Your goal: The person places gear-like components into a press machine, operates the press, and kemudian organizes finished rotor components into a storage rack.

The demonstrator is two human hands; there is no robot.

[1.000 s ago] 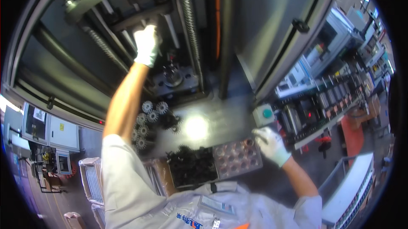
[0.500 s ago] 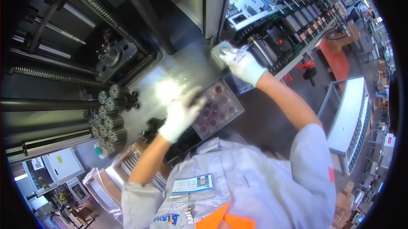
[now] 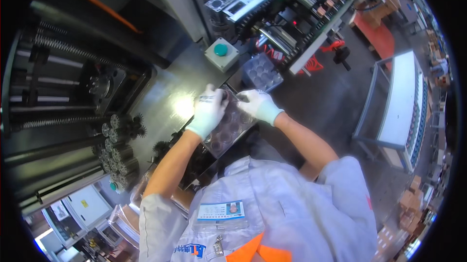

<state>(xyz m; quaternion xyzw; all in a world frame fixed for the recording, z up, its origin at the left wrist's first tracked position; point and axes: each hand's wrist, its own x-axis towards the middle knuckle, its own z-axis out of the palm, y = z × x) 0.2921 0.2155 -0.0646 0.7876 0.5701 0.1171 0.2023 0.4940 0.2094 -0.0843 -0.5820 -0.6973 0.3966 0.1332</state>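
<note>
The dark machine (image 3: 97, 84), with its rods and coiled springs, fills the area to my left. Away to my right, the conveyor line (image 3: 301, 14) runs off at a slant, carrying shiny cylinders, and the white-topped rack (image 3: 394, 106) stands on the floor, well apart from me. Between the machine and me lies the bare metal tabletop (image 3: 165, 92), a bright glare on it. At its left side I have a cluster of toothed metal parts (image 3: 114, 148), packed close together.

The tray (image 3: 233, 140) with round pockets sits right in front of me, slanted, its far end between my two gloved hands. A second, clear tray (image 3: 273, 85) lies beyond my right hand, beside the conveyor line.

My left hand (image 3: 208, 109) is over the tray's left edge, fingers bent and partly closed; I cannot tell whether they grip anything. My right hand (image 3: 260, 104) reaches over the opposite edge, fingers half curled, and their hold is equally unclear. Past both sits the pale control box (image 3: 224, 62), topped by a round green button (image 3: 221, 49).
</note>
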